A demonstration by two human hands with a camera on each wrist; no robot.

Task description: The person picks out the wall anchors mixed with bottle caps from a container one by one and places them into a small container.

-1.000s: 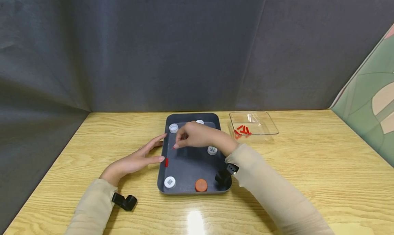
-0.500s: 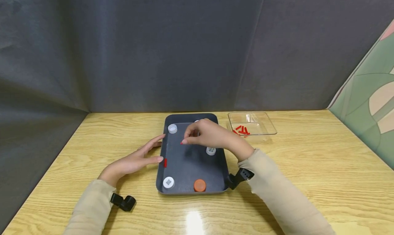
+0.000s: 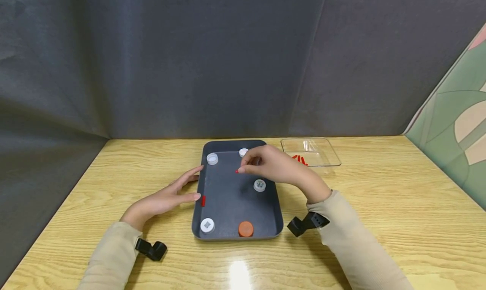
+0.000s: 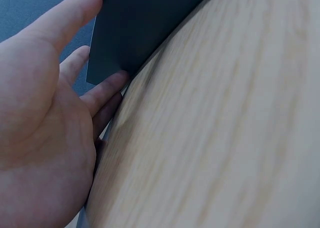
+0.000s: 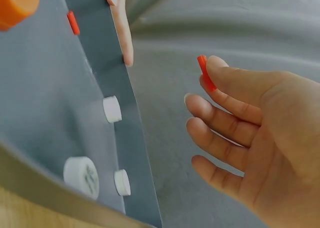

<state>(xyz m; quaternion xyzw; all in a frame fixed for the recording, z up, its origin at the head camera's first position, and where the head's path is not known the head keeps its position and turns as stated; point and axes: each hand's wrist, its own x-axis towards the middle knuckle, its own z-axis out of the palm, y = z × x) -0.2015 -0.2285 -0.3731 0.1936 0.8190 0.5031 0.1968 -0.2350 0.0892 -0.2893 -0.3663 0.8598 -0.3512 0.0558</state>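
Observation:
My right hand [image 3: 274,165] is above the dark grey tray [image 3: 228,205], pinching a short red stick [image 5: 206,74] between thumb and index finger; the other fingers are loosely bent. At the tray's left side, my left hand [image 3: 164,199] has its fingers extended, with thumb and fingertips touching the rim. The left wrist view shows that hand [image 4: 50,103] against the tray's outer wall [image 4: 135,28]. Inside the tray, a second red stick [image 3: 203,201] lies along the left wall, near my left thumb.
Several white caps sit in the tray: one back left [image 3: 212,158], one with a printed pattern front left [image 3: 207,225], another at right [image 3: 260,185]. An orange cap [image 3: 245,229] stands by the front wall. Right of the tray is a clear box [image 3: 328,157] with several red sticks.
My right hand has moved right across the tray, holding the red stick, and the white cap at the back has come into view. My left hand stays at the rim.

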